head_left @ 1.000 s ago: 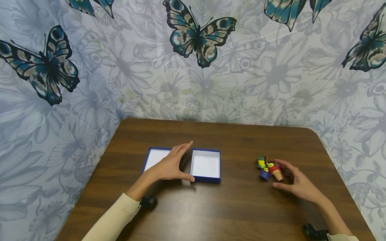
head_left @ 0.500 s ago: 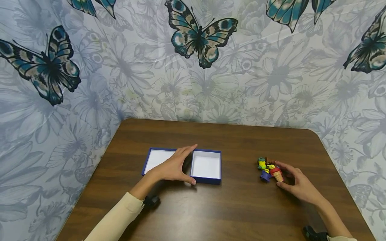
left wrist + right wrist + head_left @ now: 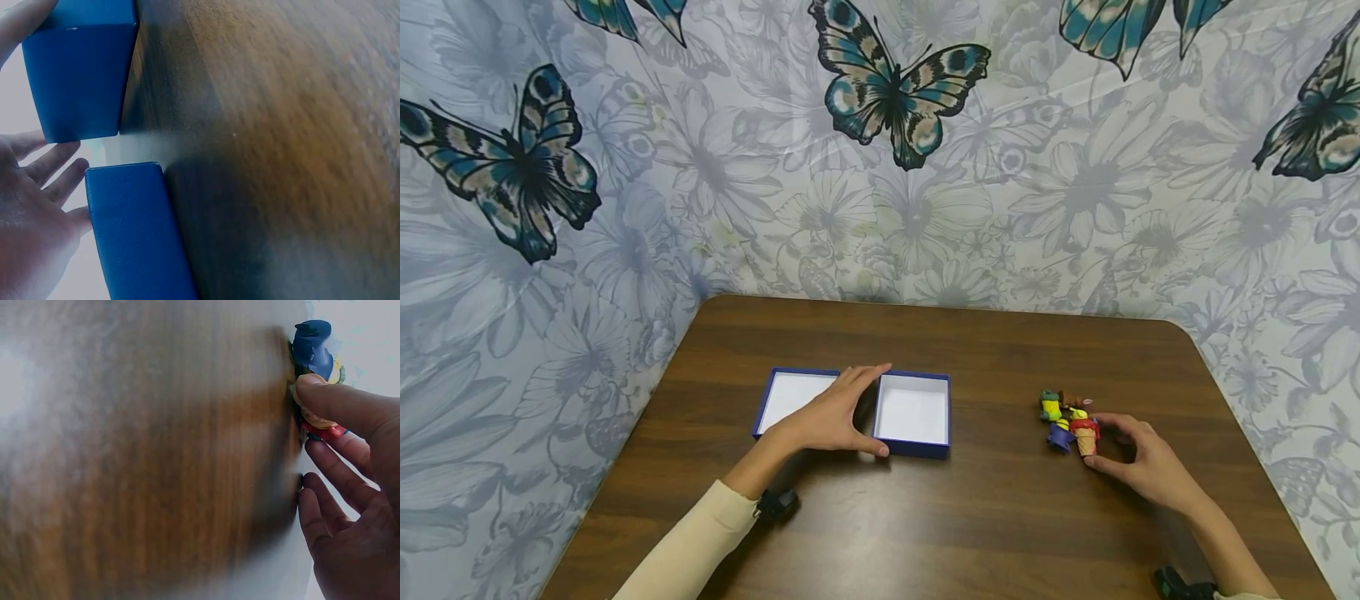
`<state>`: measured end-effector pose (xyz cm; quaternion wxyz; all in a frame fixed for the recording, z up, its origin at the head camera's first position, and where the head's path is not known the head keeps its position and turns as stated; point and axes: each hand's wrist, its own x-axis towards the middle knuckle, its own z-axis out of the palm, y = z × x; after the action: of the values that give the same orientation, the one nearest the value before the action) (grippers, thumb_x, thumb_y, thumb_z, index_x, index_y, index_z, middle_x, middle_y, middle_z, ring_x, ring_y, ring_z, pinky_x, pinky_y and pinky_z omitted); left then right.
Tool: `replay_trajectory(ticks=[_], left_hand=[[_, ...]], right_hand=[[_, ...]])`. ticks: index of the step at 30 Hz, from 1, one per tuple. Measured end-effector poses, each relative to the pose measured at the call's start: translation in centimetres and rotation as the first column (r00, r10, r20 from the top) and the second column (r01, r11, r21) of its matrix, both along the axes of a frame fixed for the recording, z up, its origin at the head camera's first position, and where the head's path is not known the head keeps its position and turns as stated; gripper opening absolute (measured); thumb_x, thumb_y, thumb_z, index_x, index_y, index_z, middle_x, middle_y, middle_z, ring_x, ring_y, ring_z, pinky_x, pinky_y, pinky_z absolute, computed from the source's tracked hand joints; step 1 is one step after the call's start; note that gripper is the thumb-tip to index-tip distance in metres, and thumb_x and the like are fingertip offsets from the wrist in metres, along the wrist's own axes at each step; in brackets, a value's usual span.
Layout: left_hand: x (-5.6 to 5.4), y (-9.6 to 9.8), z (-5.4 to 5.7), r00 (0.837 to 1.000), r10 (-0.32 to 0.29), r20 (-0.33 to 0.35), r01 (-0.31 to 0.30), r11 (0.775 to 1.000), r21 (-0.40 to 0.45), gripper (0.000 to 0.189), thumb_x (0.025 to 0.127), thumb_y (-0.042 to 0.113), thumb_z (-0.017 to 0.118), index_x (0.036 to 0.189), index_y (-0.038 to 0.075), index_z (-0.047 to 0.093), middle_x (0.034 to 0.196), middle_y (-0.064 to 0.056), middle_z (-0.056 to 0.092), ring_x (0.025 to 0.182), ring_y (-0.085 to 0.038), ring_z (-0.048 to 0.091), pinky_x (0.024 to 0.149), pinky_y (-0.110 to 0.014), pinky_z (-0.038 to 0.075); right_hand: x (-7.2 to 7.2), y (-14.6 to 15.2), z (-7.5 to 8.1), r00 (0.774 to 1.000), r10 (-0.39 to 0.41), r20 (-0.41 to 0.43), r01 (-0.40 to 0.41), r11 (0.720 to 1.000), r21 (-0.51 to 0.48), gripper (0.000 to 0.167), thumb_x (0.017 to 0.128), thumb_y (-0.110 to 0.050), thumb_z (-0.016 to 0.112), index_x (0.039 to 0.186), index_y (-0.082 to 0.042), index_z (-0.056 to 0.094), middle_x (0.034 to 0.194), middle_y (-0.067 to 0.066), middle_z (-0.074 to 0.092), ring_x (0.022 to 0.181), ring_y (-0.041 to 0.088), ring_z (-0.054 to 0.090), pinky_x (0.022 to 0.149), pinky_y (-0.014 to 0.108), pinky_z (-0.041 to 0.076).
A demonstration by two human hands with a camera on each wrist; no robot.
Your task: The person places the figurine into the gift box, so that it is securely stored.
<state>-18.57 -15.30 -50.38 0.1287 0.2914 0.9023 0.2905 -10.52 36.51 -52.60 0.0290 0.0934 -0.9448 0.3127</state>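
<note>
My left hand (image 3: 823, 417) spans the left side of the right-hand blue box (image 3: 917, 449), thumb at its front corner and fingers at its back corner. This box is open, white inside. Left of it lies a second shallow blue-and-white piece (image 3: 786, 392), partly behind the hand. In the left wrist view, two blue walls (image 3: 81, 81) show with a gap between them. My right hand (image 3: 1142, 458) pinches an ice-cream-cone toy (image 3: 1086, 439) with a red top. Touching or close beside it are a green-and-yellow toy figure (image 3: 1050, 406) and a purple one (image 3: 1060, 437).
A brown wooden table (image 3: 985, 517) carries everything. Behind it hangs a pale floral cloth with butterflies (image 3: 895, 92). A black wrist device (image 3: 777, 502) sits below the left hand, another (image 3: 1180, 583) at the right wrist.
My right thumb and fingers have closed on the cone toy, which has turned from slanted to straight. The left hand has shifted slightly right along the box.
</note>
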Motion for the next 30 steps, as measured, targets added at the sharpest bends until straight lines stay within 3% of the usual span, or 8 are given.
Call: replay_trajectory(ticks=[3, 10, 12, 16, 18, 21, 26, 30], left_hand=[[-0.07, 0.05, -0.12, 1.000, 0.001, 0.005, -0.001, 1.000, 0.004, 0.130, 0.073, 0.063, 0.095, 0.172, 0.042, 0.014, 0.172, -0.002, 0.033, 0.164, -0.031, 0.030, 0.126, -0.065, 0.037], [-0.07, -0.02, -0.19, 1.000, 0.003, 0.001, -0.003, 1.000, 0.000, 0.130, 0.072, 0.065, 0.094, 0.172, 0.044, 0.013, 0.172, -0.001, 0.033, 0.163, -0.031, 0.031, 0.126, -0.064, 0.037], [-0.05, -0.03, -0.15, 1.000, 0.003, 0.001, -0.003, 1.000, -0.004, 0.131, 0.072, 0.066, 0.094, 0.172, 0.044, 0.012, 0.172, -0.001, 0.033, 0.163, -0.030, 0.031, 0.126, -0.064, 0.038], [-0.05, -0.03, -0.11, 1.000, 0.004, 0.002, -0.004, 1.000, -0.006, 0.130, 0.072, 0.068, 0.093, 0.172, 0.045, 0.013, 0.172, -0.002, 0.033, 0.164, -0.032, 0.030, 0.126, -0.065, 0.037], [-0.07, -0.01, -0.12, 1.000, 0.004, 0.004, -0.004, 1.000, -0.004, 0.130, 0.072, 0.067, 0.094, 0.172, 0.044, 0.013, 0.172, -0.002, 0.033, 0.164, -0.032, 0.030, 0.126, -0.065, 0.037], [-0.13, 0.02, -0.20, 1.000, 0.005, 0.002, -0.005, 1.000, -0.004, 0.131, 0.072, 0.066, 0.094, 0.172, 0.043, 0.014, 0.172, -0.002, 0.034, 0.162, -0.031, 0.032, 0.125, -0.064, 0.038], [-0.17, -0.01, -0.40, 1.000, 0.008, -0.002, -0.008, 1.000, 0.001, 0.130, 0.072, 0.066, 0.094, 0.172, 0.043, 0.015, 0.172, -0.003, 0.033, 0.162, -0.031, 0.033, 0.124, -0.065, 0.039], [-0.14, 0.05, -0.38, 1.000, 0.009, 0.005, -0.009, 1.000, 0.000, 0.130, 0.072, 0.065, 0.094, 0.172, 0.043, 0.013, 0.173, -0.003, 0.032, 0.162, -0.031, 0.033, 0.124, -0.064, 0.039]], right_hand=[[0.08, -0.01, 0.03, 1.000, -0.012, -0.013, 0.012, 1.000, 0.006, 0.060, 0.083, -0.027, 0.095, 0.136, -0.011, 0.070, 0.132, 0.016, 0.073, 0.111, 0.005, 0.052, 0.087, 0.009, 0.040], [0.25, -0.08, 0.19, 0.999, -0.042, 0.024, 0.041, 0.999, 0.012, 0.058, 0.087, -0.033, 0.092, 0.136, -0.013, 0.068, 0.133, 0.018, 0.072, 0.115, 0.028, 0.061, 0.087, 0.015, 0.045], [0.29, -0.05, 0.23, 0.999, -0.045, 0.027, 0.045, 0.999, 0.004, 0.056, 0.088, -0.034, 0.091, 0.136, -0.014, 0.069, 0.134, 0.017, 0.072, 0.116, 0.021, 0.062, 0.088, 0.012, 0.045], [0.31, -0.03, 0.29, 0.999, -0.045, 0.021, 0.046, 0.998, -0.034, 0.053, 0.089, -0.034, 0.091, 0.134, -0.016, 0.069, 0.133, 0.016, 0.073, 0.113, -0.009, 0.057, 0.089, 0.005, 0.044], [0.36, -0.05, 0.28, 0.999, -0.046, 0.015, 0.047, 0.997, -0.061, 0.052, 0.089, -0.033, 0.091, 0.133, -0.016, 0.069, 0.132, 0.015, 0.073, 0.112, -0.018, 0.053, 0.090, 0.003, 0.044], [0.42, -0.11, 0.16, 0.999, -0.041, -0.006, 0.040, 0.993, -0.107, 0.051, 0.089, -0.028, 0.091, 0.133, -0.015, 0.067, 0.130, 0.014, 0.072, 0.112, -0.020, 0.053, 0.091, 0.002, 0.046], [0.48, -0.18, -0.22, 0.998, -0.036, -0.052, 0.028, 0.989, -0.144, 0.052, 0.088, -0.022, 0.092, 0.132, -0.015, 0.066, 0.127, 0.000, 0.069, 0.111, -0.019, 0.057, 0.092, 0.002, 0.048], [0.56, -0.32, -0.18, 0.996, -0.035, -0.076, 0.022, 0.985, -0.169, 0.054, 0.088, -0.018, 0.092, 0.134, -0.013, 0.065, 0.129, 0.002, 0.068, 0.115, -0.019, 0.056, 0.094, 0.001, 0.047]])
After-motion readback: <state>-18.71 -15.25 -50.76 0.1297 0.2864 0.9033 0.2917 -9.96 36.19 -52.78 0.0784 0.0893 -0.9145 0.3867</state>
